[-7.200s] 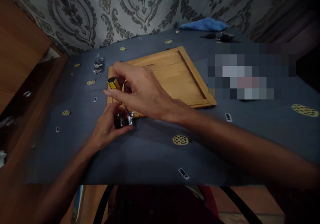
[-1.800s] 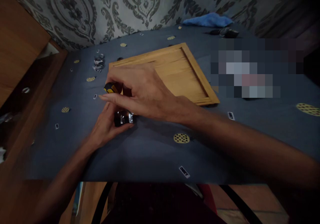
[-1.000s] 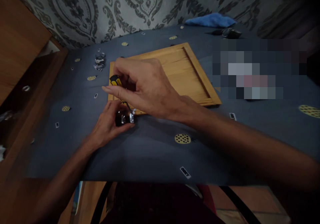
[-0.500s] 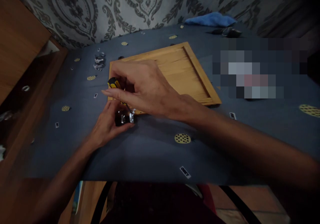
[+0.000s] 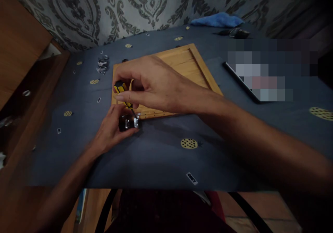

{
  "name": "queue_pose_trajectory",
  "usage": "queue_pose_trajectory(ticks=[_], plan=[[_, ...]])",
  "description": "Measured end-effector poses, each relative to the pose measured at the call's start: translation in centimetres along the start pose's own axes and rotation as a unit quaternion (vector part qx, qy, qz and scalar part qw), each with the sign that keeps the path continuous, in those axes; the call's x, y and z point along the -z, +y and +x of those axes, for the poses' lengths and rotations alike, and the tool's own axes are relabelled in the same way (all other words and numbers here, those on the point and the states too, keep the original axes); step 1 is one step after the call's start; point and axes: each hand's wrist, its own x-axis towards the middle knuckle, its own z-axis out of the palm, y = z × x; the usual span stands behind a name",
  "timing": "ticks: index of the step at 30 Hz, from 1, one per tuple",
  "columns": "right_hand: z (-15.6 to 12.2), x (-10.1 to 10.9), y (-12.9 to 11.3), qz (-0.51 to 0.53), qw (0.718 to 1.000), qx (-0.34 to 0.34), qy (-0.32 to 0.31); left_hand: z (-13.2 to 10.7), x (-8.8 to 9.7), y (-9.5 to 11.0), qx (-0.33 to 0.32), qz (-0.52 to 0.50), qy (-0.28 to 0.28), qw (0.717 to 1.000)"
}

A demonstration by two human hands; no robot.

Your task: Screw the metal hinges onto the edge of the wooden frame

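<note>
My right hand (image 5: 156, 85) is closed around the black and yellow handle of a short screwdriver (image 5: 120, 88). Its shaft slants down to a shiny metal hose clamp (image 5: 136, 122), and the tip meets the screw part on top. That clamp sits round the right end of a short black tube (image 5: 122, 124), and a second metal band shows further left on it. My left hand (image 5: 106, 130) grips the tube from the left, fingers behind and thumb in front. Just beyond lies a shallow wooden tray (image 5: 177, 66), partly covered by my right hand.
Several loose metal clamps (image 5: 103, 65) lie at the left back of the dark tablecloth (image 5: 161, 156). A blue cloth (image 5: 220, 19) and a dark object (image 5: 238, 33) are at the back right. Below them is a dark-edged flat device (image 5: 241, 82), mostly blurred out. A wooden cabinet (image 5: 23, 45) borders the left.
My right hand has turned at the wrist, and more of the screwdriver's handle and shaft shows. My left hand and the tube stay in place.
</note>
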Motion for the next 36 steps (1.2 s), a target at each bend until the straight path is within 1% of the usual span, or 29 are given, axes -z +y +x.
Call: queue_pose_trajectory(ticks=[7, 13, 16, 19, 26, 32, 36], plan=[[0.22, -0.84, 0.0, 0.012, 0.999, -0.019, 0.037, 0.02, 0.02, -0.2, -0.002, 0.005, 0.001, 1.0], [0.33, -1.04, 0.32, 0.0, 0.998, 0.011, 0.058, -0.01, 0.07, -0.2, 0.0, -0.007, -0.005, 1.0], [0.31, -0.92, 0.39, -0.018, 0.998, 0.018, 0.061, -0.07, 0.03, -0.23, 0.008, 0.0, -0.009, 1.0], [0.21, -0.84, 0.36, -0.03, 0.997, 0.028, 0.064, -0.13, -0.07, -0.31, 0.007, 0.002, 0.0, 1.0], [0.13, -0.76, -0.05, -0.054, 0.997, 0.008, 0.052, -0.14, 0.03, -0.29, 0.007, 0.006, -0.009, 1.0], [0.28, -0.77, 0.58, -0.035, 0.997, 0.035, 0.062, -0.09, 0.04, -0.42, 0.003, 0.015, -0.007, 1.0], [0.24, -0.96, 0.78, -0.023, 0.997, 0.031, 0.07, -0.04, 0.09, -0.21, 0.011, 0.007, -0.004, 1.0]])
